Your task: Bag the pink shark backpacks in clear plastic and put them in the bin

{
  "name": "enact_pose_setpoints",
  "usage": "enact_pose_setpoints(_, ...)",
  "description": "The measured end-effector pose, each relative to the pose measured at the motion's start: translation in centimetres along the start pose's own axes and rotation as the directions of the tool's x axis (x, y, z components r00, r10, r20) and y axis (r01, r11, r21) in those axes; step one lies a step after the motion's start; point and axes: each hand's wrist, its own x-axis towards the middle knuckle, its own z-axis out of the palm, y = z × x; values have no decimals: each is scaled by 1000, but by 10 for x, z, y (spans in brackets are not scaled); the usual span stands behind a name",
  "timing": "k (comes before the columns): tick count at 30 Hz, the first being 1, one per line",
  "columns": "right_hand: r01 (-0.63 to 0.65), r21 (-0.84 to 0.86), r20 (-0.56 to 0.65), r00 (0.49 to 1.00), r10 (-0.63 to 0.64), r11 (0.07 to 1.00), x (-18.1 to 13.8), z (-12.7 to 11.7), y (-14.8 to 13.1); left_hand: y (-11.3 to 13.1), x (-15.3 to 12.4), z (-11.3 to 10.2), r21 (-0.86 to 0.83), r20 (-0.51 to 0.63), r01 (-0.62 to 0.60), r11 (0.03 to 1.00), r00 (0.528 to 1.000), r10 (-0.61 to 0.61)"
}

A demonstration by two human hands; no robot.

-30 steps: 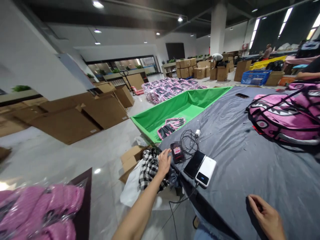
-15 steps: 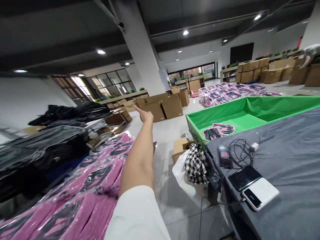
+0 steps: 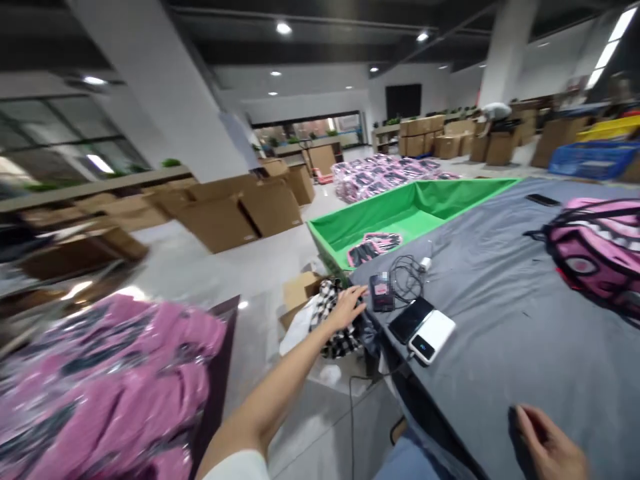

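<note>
My left hand (image 3: pixel 347 307) reaches out to the near-left corner of the grey-covered table (image 3: pixel 500 313), fingers spread, beside a small dark device (image 3: pixel 381 293) and a coil of black cable (image 3: pixel 407 277). It holds nothing. A black phone (image 3: pixel 410 319) and a white power bank (image 3: pixel 433 337) lie just right of it. My right hand (image 3: pixel 550 447) rests on the table's near edge with fingers loosely curled and nothing in it. A pink shark-face backpack (image 3: pixel 595 257) lies at the far right of the table.
A green fabric bin (image 3: pixel 400 213) with pink bags adjoins the table's far end. A checked cloth (image 3: pixel 333 320) and cardboard box (image 3: pixel 300 290) sit on the floor by the corner. Wrapped pink bags (image 3: pixel 100 387) are stacked at my left. Large cartons (image 3: pixel 235 213) stand across the floor.
Half a second ago my left arm pointed across the room at the cartons; it has come back down to the table corner by the dark device. The view swung right again.
</note>
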Motion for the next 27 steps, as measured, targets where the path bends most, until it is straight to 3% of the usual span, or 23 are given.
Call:
enact_pose_setpoints(3,-60,23,2,998,60,998,-1,-4,-15,5,-12,48,26,27,-40,999,999,39)
enact_pose_setpoints(6,-64,3,-25,998,64,998,-1,-4,-28,1,-6,68,89,11,-38,995,999,37)
enact_pose_setpoints(14,-36,-18,-68,997,35,999,-3,-7,-40,-13,23,81,224,32,-14,975,999,7)
enact_pose_setpoints(27,-22,-13,-79,997,21,1000,-6,-7,-42,-20,33,96,249,21,-18,968,1000,13)
